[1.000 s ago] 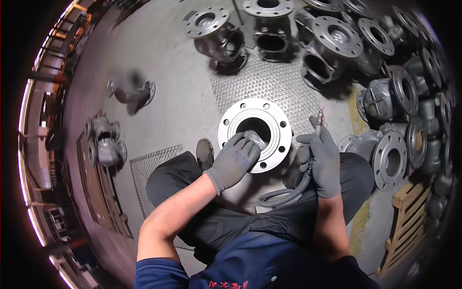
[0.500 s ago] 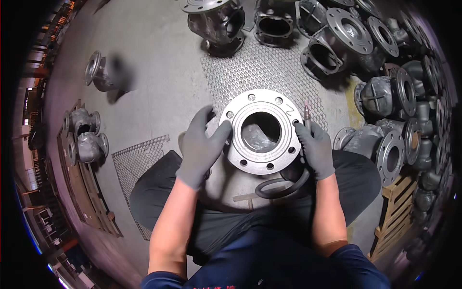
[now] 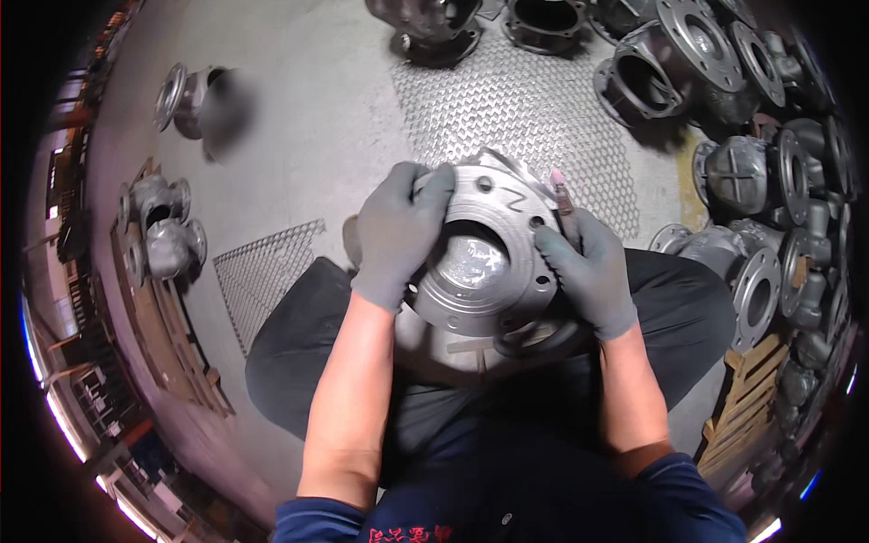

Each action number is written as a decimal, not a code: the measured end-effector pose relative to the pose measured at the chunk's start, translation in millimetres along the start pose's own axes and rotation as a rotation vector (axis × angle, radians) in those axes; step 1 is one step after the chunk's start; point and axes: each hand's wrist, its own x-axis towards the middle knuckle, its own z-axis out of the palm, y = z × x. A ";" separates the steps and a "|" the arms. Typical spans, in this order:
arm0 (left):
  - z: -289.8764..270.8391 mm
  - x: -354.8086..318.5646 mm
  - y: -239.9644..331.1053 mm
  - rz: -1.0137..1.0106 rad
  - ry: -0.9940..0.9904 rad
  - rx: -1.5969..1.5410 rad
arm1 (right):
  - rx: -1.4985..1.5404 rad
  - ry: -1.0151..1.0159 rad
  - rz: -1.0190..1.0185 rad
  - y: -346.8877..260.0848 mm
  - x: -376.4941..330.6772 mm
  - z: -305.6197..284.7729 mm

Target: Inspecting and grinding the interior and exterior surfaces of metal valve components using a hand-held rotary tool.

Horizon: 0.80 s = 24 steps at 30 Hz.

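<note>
A grey cast valve body [image 3: 523, 258] stands between my legs, its round flange with bolt holes around a wide bore tilted up on edge. My gloved left hand [image 3: 405, 226] is closed over the flange's upper left rim. In my right hand [image 3: 590, 271], also gloved, is a slim die grinder [image 3: 567, 210] with a pink tip pointing away from me. The right thumb rests against the flange's right edge, near a bolt hole. A dark hose [image 3: 543, 342] curls below the flange, partly hidden by it.
An expanded metal mesh [image 3: 516, 109] lies on the floor ahead, with another mesh piece [image 3: 267, 271] at left. Many valve castings [image 3: 733, 176] crowd the right side, beside a wooden pallet [image 3: 742, 398]. Castings [image 3: 167, 235] also stand on a pallet at left; another casting [image 3: 186, 101] stands farther off.
The valve body has tipped, its flange going from facing up to slanting. My left hand has moved up and right onto the rim; my right hand still holds the grinder.
</note>
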 end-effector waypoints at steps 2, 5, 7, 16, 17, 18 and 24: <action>-10.8 -20.4 -33.8 -0.044 0.052 -0.120 | -0.112 -0.142 -0.058 -3.8 2.1 8.6; -22.4 -45.6 -71.1 -0.121 0.098 -0.242 | -0.038 -0.280 -0.104 -7.0 0.6 21.4; -25.7 -61.2 -82.6 -0.130 0.090 -0.266 | -0.059 -0.301 -0.125 -10.3 -2.6 21.6; 5.6 -67.0 -24.3 0.183 0.036 -0.042 | -0.191 0.165 -0.051 16.3 -1.3 -23.0; 12.2 -60.6 -19.6 0.194 0.031 -0.063 | -0.151 0.231 -0.038 22.7 -1.8 -33.4; 20.9 -52.6 -16.6 0.208 0.045 -0.029 | -0.120 0.253 -0.003 19.2 -10.6 -42.5; 46.3 -26.3 5.1 0.277 0.122 0.037 | -0.268 0.203 -0.023 9.3 -64.4 -89.1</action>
